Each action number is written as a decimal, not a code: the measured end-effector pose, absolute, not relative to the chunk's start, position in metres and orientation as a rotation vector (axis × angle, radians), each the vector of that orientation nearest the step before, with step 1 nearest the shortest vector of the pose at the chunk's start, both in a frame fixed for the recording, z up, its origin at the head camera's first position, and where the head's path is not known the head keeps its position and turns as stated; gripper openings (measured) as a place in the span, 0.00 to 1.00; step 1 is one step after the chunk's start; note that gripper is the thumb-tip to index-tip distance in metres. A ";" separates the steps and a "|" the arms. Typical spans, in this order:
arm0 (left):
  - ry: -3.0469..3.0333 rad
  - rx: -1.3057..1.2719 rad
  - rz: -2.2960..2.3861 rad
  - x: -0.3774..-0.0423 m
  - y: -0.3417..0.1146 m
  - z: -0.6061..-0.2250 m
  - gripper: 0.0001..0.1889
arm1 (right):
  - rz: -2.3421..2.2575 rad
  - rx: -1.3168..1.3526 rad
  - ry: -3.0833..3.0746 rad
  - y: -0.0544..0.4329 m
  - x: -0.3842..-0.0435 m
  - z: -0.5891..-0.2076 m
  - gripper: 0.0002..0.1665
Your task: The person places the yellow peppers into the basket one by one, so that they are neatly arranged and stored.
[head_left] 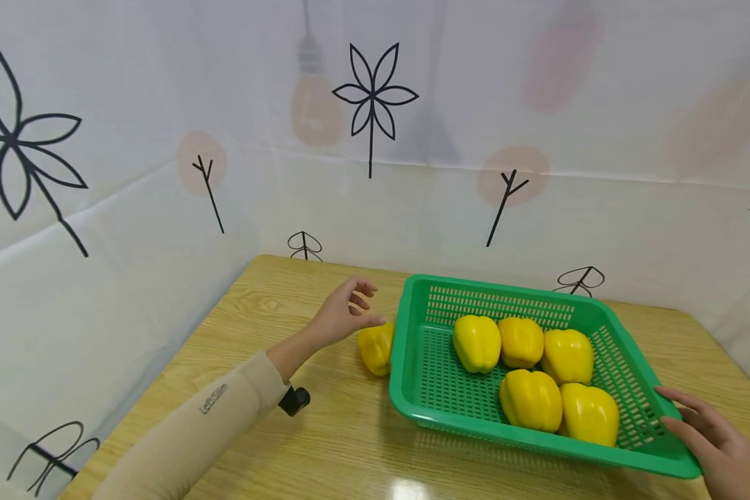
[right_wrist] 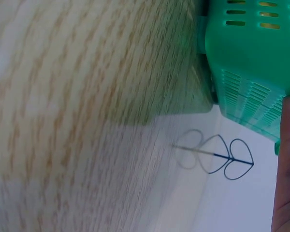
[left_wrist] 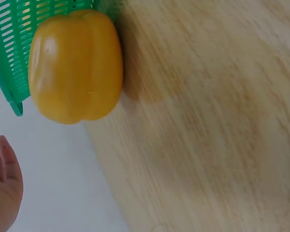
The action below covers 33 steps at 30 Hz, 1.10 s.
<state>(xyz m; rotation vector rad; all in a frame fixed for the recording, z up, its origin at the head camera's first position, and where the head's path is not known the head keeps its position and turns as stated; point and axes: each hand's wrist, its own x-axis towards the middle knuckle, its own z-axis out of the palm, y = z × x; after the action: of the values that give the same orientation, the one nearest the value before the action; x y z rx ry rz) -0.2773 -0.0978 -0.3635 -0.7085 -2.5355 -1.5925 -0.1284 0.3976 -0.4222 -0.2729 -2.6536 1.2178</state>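
Several yellow bell peppers [head_left: 530,401] lie in a green plastic basket [head_left: 525,289] with slotted walls. Outside it, on the table by the basket's left wall, is another yellow bell pepper [head_left: 373,348], large in the left wrist view. My left hand [head_left: 345,312] hovers just above that pepper, fingers loosely bent and thumb apart, holding nothing. At the basket's near right corner my right hand [head_left: 719,444] grips the rim, thumb over the edge. One finger [right_wrist: 289,159] of it lies against the outer wall in the right wrist view; the rest are hidden there.
The light wood table [head_left: 269,305] carries the basket. A white cloth [head_left: 412,215] printed with black plants hangs behind the table and along its left side. A small black device [head_left: 295,401] is on my left wrist.
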 end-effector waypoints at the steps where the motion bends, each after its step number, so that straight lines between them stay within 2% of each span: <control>1: -2.541 -0.699 -1.586 -0.277 -0.099 -0.365 0.25 | 1.229 -0.273 -2.653 0.397 -0.128 -0.422 0.27; 21: -2.851 -0.704 -1.349 -0.268 -0.100 -0.398 0.34 | 1.248 -0.271 -2.658 0.396 -0.128 -0.421 0.28; 33: -2.835 -0.801 -1.453 -0.270 -0.096 -0.405 0.38 | 1.224 -0.226 -2.623 0.397 -0.127 -0.424 0.26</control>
<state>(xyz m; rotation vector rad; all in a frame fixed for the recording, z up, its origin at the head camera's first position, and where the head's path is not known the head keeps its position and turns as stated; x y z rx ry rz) -0.2698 -0.0961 -0.4050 -0.8009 -2.8350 -1.4526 -0.1271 0.3973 -0.4236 -0.2261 -2.6227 1.2242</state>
